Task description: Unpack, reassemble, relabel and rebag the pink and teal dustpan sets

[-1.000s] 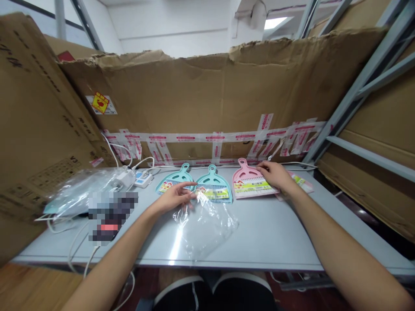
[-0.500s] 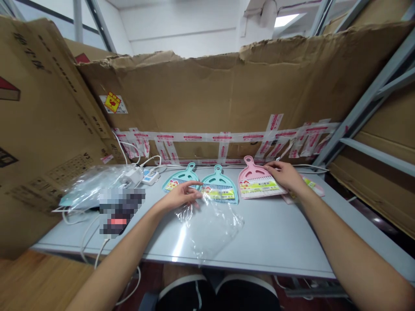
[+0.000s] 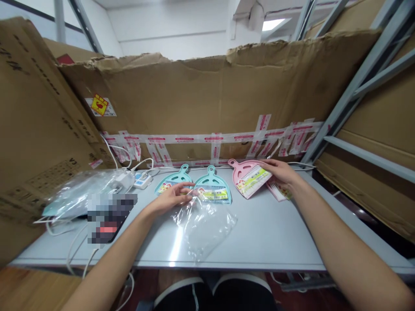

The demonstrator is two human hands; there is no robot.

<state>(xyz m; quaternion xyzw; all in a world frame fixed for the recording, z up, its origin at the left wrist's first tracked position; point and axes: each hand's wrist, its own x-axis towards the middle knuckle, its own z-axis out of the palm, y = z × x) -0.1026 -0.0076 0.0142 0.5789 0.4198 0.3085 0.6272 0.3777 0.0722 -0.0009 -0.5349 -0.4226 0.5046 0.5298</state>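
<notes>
My right hand (image 3: 281, 171) is closed on the right edge of a pink dustpan (image 3: 240, 171), which carries a printed label and a white-bristled brush and sits turned at an angle. Another pink dustpan set (image 3: 280, 191) lies partly hidden beneath that hand. My left hand (image 3: 173, 198) has its thumb and fingers at the upper edge of a clear plastic bag (image 3: 207, 229), seemingly pinching it; the exact grip is hard to see. Behind the bag is a mint-green dustpan (image 3: 211, 176) with a labelled brush. A second mint-green dustpan (image 3: 177, 177) stands to its left, partly covered by my left fingers.
Plastic-wrapped packages (image 3: 78, 194) lie on the grey table (image 3: 266, 242) at the left, near a power strip (image 3: 142, 180), white cables and a blurred dark object (image 3: 112, 220). A taped cardboard sheet (image 3: 181, 99) borders the back; a metal frame (image 3: 343, 99) rises at the right.
The pink dustpan has turned in my right hand, its handle tipping left and its label slanting. The whole view has shifted a little; my left hand stays at the bag.
</notes>
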